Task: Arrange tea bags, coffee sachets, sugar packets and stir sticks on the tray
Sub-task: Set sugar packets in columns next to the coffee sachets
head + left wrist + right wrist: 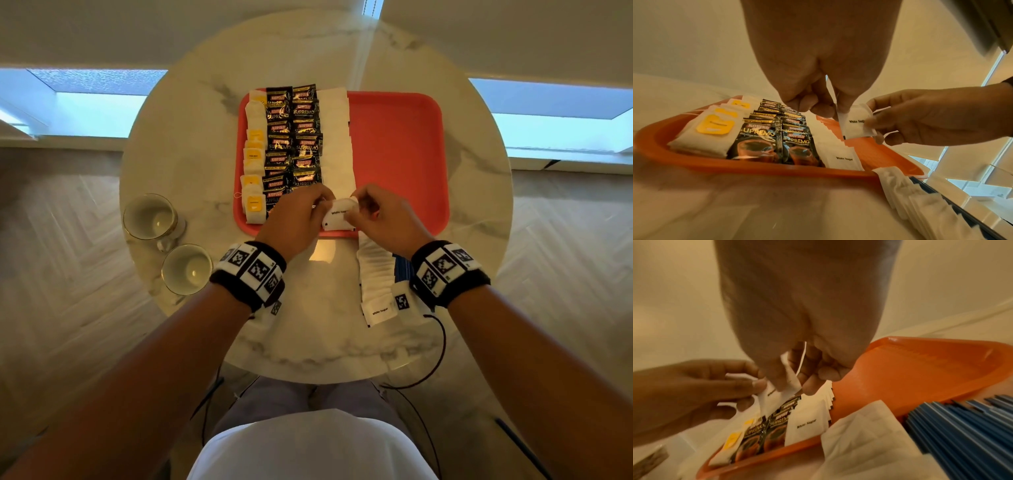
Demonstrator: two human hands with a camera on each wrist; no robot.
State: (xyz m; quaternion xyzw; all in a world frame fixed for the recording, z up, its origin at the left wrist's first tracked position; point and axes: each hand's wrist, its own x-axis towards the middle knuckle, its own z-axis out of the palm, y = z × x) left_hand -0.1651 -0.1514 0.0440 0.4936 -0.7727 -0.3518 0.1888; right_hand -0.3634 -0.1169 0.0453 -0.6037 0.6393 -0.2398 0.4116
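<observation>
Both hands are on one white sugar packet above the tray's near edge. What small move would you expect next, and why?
Probably lowering the sugar packet, pinched by left hand and right hand, onto the near end of the white sugar row on the tray. More packets wait on the table.

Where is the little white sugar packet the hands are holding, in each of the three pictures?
Head: sugar packet low centre, between left hand and right hand.
Left wrist: centre right, pinched by both hands.
Right wrist: centre left, partly hidden by fingers.
Shared landmark: the orange tray.
</observation>
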